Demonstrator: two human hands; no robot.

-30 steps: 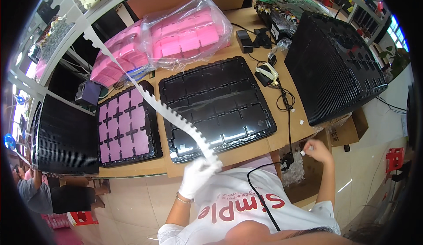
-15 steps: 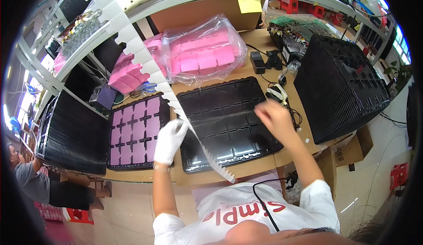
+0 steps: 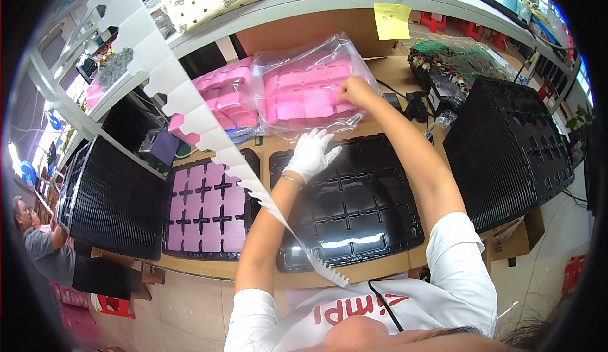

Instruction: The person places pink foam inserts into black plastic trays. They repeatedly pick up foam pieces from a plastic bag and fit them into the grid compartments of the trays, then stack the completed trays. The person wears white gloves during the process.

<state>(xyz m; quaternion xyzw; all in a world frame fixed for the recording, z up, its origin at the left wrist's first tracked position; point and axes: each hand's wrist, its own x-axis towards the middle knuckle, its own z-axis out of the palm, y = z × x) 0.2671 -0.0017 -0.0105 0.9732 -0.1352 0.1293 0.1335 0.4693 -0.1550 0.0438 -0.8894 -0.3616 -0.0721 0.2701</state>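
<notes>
A person's gloved left hand [image 3: 312, 156] is over the far edge of a glossy black moulded tray [image 3: 348, 219], its fingers somewhat spread, just beside the near edge of a clear plastic bag [image 3: 301, 67]. The bare right hand [image 3: 356, 92] is at the bag's right side, fingers curled; whether they pinch the film cannot be told. The bag, holding pink foam pads [image 3: 308, 108], lies at the far middle of the cardboard-covered table. Left of the glossy tray is another black tray with mauve pads [image 3: 209, 209]. A white toothed strip [image 3: 171, 73] slants across the view. Stacks of black trays stand far left [image 3: 111, 197] and right [image 3: 506, 156].
</notes>
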